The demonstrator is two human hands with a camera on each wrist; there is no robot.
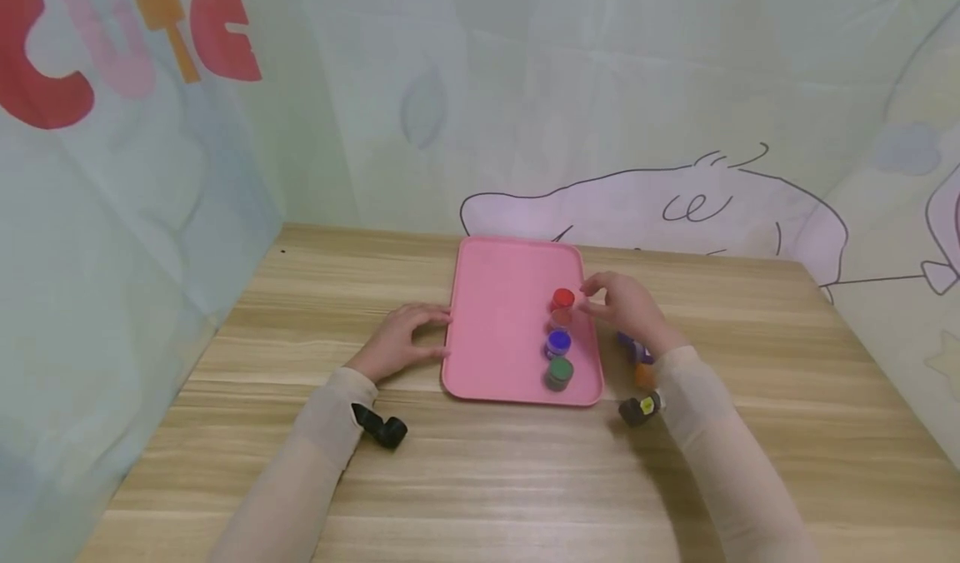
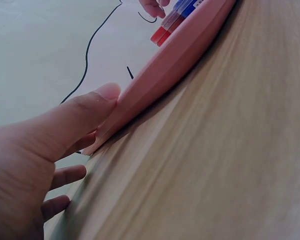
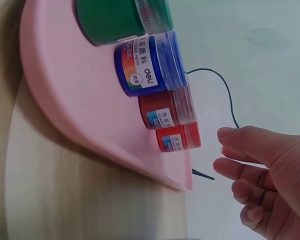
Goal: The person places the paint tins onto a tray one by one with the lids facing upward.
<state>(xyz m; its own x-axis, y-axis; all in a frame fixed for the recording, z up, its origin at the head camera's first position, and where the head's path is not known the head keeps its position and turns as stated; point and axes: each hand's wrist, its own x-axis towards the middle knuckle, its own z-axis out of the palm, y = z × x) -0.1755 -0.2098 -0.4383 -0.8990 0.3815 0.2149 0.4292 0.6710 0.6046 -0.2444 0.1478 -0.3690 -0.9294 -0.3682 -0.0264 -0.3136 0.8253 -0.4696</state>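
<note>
A pink tray (image 1: 498, 321) lies on the wooden table. Along its right side stand paint jars in a row: a bright red jar (image 1: 563, 298) farthest back, then a brownish-red jar (image 1: 560, 321), a blue jar (image 1: 558, 344) and a green jar (image 1: 558, 374) nearest. My left hand (image 1: 401, 340) is at the tray's left edge, fingers spread, its thumb against the rim in the left wrist view. Over the right rim hovers my right hand (image 1: 626, 306), beside the bright red jar, its fingers loosely bent. In the right wrist view a gap separates those fingers from the jar.
Right of the tray, a purple item (image 1: 634, 347) and an orange item (image 1: 645, 376) lie partly hidden by the right arm. A printed cloth (image 1: 570, 113) hangs behind the table (image 1: 480, 480). Black wrist cameras stick out from both sleeves over the table.
</note>
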